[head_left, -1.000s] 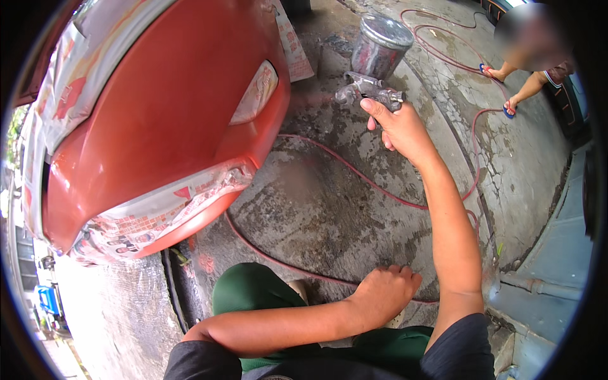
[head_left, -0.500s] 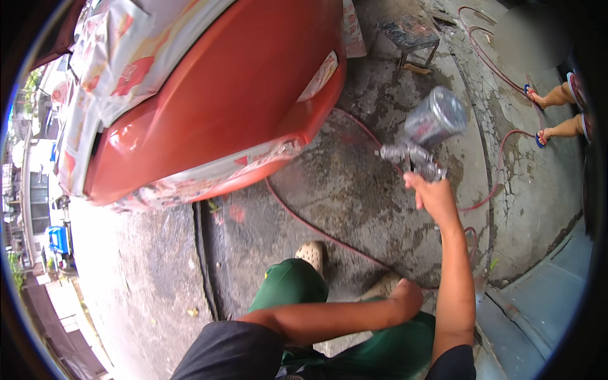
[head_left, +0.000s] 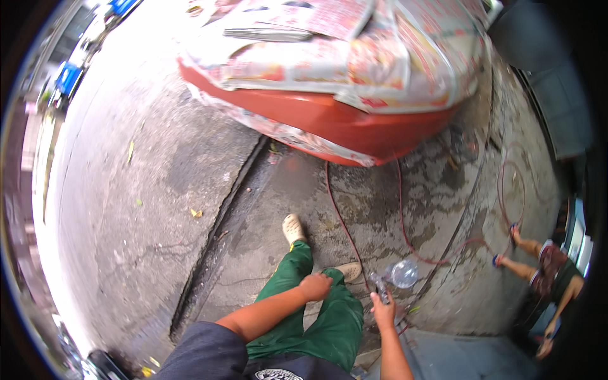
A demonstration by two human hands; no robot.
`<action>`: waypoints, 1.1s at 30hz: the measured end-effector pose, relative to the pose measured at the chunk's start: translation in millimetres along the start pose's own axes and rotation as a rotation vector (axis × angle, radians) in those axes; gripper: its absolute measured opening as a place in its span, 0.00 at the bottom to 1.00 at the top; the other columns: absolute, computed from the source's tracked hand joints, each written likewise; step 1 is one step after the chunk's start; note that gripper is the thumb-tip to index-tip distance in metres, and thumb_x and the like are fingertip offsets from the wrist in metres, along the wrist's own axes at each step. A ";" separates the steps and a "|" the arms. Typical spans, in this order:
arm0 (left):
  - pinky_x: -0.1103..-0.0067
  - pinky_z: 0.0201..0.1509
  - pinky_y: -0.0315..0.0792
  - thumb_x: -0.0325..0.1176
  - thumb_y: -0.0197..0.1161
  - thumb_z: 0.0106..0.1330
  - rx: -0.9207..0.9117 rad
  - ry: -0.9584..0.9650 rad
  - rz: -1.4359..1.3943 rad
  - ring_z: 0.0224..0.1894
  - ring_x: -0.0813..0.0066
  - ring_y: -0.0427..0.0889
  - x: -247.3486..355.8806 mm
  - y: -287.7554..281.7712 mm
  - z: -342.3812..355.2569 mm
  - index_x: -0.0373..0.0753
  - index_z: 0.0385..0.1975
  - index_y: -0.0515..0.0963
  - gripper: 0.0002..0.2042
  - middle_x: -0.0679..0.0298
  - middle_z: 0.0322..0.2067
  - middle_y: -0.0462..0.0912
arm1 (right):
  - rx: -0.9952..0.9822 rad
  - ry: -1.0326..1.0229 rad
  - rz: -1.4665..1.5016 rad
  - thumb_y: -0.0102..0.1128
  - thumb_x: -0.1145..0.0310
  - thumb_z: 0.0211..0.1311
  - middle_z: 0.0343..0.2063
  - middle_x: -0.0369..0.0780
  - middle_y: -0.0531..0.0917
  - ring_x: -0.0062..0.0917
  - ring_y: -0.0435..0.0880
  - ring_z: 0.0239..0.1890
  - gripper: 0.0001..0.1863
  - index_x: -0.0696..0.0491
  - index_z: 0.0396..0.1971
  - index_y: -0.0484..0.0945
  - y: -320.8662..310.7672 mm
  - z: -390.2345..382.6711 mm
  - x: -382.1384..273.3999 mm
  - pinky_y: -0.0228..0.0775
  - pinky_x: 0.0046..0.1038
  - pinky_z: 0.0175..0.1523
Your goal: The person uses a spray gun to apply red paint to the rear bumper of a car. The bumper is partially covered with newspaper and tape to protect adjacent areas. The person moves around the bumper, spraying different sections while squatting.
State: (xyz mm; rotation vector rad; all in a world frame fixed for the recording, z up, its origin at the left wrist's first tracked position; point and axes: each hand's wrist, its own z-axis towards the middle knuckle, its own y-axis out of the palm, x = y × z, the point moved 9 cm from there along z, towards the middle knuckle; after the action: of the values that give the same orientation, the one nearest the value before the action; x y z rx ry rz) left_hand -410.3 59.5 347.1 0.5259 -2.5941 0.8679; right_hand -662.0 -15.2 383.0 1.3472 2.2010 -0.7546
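Observation:
My right hand (head_left: 382,309) is wrapped round the grip of a paint spray gun (head_left: 379,286), low by my right leg. Its cup (head_left: 403,273) looks clear or silvery and juts out to the right. My left hand (head_left: 315,287) is closed in front of my right thigh; its palm side is hidden, so anything inside it does not show. Beyond me stands a vehicle's orange-red painted body panel (head_left: 285,111), with masking paper (head_left: 380,66) over its upper part. A thin red hose (head_left: 340,215) runs along the ground past my right foot towards the spray gun.
A long groove (head_left: 218,228) crosses the concrete on my left. More red hose (head_left: 506,190) lies coiled at the right, near another person (head_left: 551,269). A grey-blue sheet surface (head_left: 456,358) lies at the lower right. Blue vehicles (head_left: 68,77) stand far left.
The spray gun has come down from beside the panel to near my right leg. My view has turned and the vehicle sits farther off. My left hand stays closed, and one foot has stepped forward.

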 end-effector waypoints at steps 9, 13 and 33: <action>0.58 0.66 0.71 0.43 0.65 0.68 0.666 -0.669 -0.508 0.63 0.46 0.74 -250.2 -23.7 -269.7 0.38 0.52 0.80 0.19 0.48 0.58 0.78 | -0.138 -0.027 -0.290 0.71 0.65 0.63 0.29 0.36 0.86 0.19 0.75 0.15 0.13 0.55 0.42 0.81 119.4 -102.8 -71.0 0.70 0.24 0.18; 0.58 0.78 0.55 0.50 0.62 0.69 0.437 -0.772 -0.492 0.77 0.50 0.57 -320.8 65.6 -355.2 0.39 0.66 0.71 0.29 0.49 0.74 0.61 | -0.114 -0.002 -0.409 0.70 0.63 0.64 0.28 0.36 0.86 0.20 0.75 0.14 0.14 0.56 0.43 0.82 201.2 -119.0 -96.1 0.67 0.24 0.17; 0.57 0.58 0.77 0.56 0.52 0.74 0.185 -0.516 -0.906 0.54 0.46 0.85 -499.1 30.6 -607.8 0.34 0.48 0.86 0.28 0.46 0.50 0.86 | 0.099 0.103 -0.284 0.65 0.42 0.67 0.35 0.34 0.83 0.24 0.81 0.22 0.24 0.48 0.45 0.79 576.0 -130.8 -223.7 0.71 0.27 0.19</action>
State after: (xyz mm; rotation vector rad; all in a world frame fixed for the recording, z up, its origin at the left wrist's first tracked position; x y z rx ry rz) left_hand 137.3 579.7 568.4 1.9799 -2.2246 0.6821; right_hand -59.9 138.9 495.9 1.1537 2.5003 -0.9254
